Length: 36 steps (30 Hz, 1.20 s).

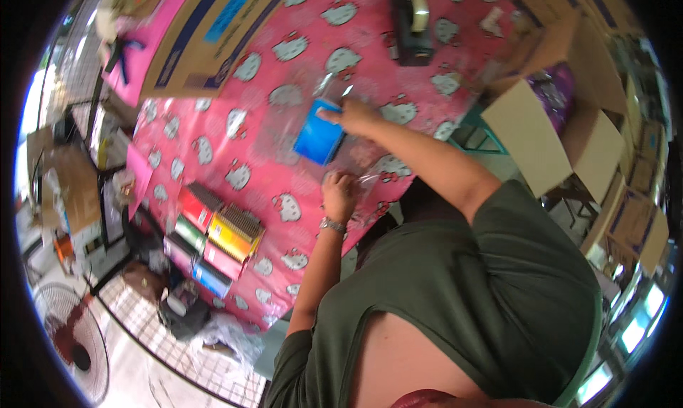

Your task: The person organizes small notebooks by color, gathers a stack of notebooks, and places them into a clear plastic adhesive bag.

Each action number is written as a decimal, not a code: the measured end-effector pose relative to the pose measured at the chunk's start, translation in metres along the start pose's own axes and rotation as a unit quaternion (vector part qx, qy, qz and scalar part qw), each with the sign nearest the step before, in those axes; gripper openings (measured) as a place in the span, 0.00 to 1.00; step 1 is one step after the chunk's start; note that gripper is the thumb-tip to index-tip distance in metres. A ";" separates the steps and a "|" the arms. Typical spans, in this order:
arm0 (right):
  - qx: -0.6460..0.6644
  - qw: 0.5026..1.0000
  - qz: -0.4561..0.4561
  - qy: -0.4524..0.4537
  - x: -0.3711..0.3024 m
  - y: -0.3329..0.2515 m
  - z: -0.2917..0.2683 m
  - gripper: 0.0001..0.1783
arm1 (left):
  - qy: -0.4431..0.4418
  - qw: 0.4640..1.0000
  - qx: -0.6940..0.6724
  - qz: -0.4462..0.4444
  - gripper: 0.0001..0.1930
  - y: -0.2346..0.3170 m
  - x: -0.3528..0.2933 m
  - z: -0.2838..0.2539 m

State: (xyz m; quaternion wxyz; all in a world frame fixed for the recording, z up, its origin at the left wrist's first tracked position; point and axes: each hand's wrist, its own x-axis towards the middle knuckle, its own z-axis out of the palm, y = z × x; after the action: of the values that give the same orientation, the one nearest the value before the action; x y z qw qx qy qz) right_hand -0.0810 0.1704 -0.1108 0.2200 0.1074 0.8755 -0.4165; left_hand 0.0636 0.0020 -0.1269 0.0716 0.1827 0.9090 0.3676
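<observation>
Head view: right hand [358,118] at upper right corner of blue notebook [318,139], one digit on cover, others bent; cannot tell whether grip is closed on it. Notebook lies on pink-patterned worktop [267,184], clear plastic [281,116] around it. Left hand [339,193] just below, fingers curled by plastic; cannot tell what, if anything, grip holds. Coloured notebooks [233,231] stacked at left; black tape dispenser [408,34] beyond.

Pink-patterned table [267,198] with notebooks [226,236], carton [192,59], tape dispenser [408,38]
</observation>
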 end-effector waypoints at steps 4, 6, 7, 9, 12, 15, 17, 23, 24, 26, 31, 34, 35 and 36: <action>-0.010 1.000 0.006 -0.020 0.000 -0.001 -0.002 0.47 | -0.044 0.994 0.054 -0.084 0.09 -0.003 -0.001 0.007; -0.041 0.996 0.020 -0.077 0.001 -0.001 -0.020 0.46 | -0.019 0.993 0.067 -0.094 0.11 -0.009 -0.004 0.020; -0.055 0.992 0.023 -0.110 0.002 -0.005 -0.031 0.46 | -0.006 0.992 0.078 -0.102 0.12 -0.010 -0.004 0.022; -0.092 0.988 -0.015 -0.127 0.012 0.002 -0.054 0.46 | -0.005 0.989 0.097 -0.112 0.13 0.011 0.003 0.018; 0.009 0.975 -0.198 0.099 -0.019 0.016 -0.066 0.38 | -0.034 0.976 0.149 -0.153 0.17 0.033 0.010 0.011; -0.162 0.908 -0.382 -0.052 -0.068 0.029 -0.076 0.23 | -0.032 0.975 0.140 -0.169 0.10 0.039 0.009 0.004; -0.257 0.846 -0.466 -0.036 -0.071 0.060 -0.068 0.14 | 0.001 0.983 0.135 -0.123 0.08 0.045 0.008 -0.002; -0.218 0.861 -0.447 -0.107 -0.027 0.047 -0.096 0.07 | 0.101 0.982 0.094 -0.131 0.07 0.047 0.005 -0.046; -0.150 0.883 -0.428 -0.123 -0.010 0.038 -0.100 0.07 | 0.135 0.982 0.071 -0.115 0.07 0.037 0.007 -0.054; -0.018 0.910 -0.381 -0.161 0.022 0.021 -0.106 0.09 | 0.209 0.925 -0.076 -0.307 0.07 0.018 0.018 -0.071; 0.018 0.942 -0.219 -0.252 0.073 0.015 -0.094 0.13 | 0.161 0.954 0.247 -0.057 0.18 0.034 0.041 -0.027; -0.012 0.940 -0.267 -0.210 0.060 -0.001 -0.080 0.19 | 0.030 0.958 0.249 -0.140 0.36 0.066 0.046 0.014; -0.048 0.918 -0.370 -0.135 0.049 0.002 -0.067 0.20 | 0.024 0.955 0.260 -0.137 0.36 0.065 0.046 0.017; -0.083 0.879 -0.467 -0.057 0.043 0.004 -0.059 0.21 | 0.017 0.953 0.272 -0.135 0.37 0.063 0.045 0.018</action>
State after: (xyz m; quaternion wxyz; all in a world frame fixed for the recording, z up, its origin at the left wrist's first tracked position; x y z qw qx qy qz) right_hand -0.1346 0.2186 -0.1011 0.0580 -0.3565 0.8411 -0.4026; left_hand 0.0449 0.0726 -0.0959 0.0521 0.0648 0.9919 0.0964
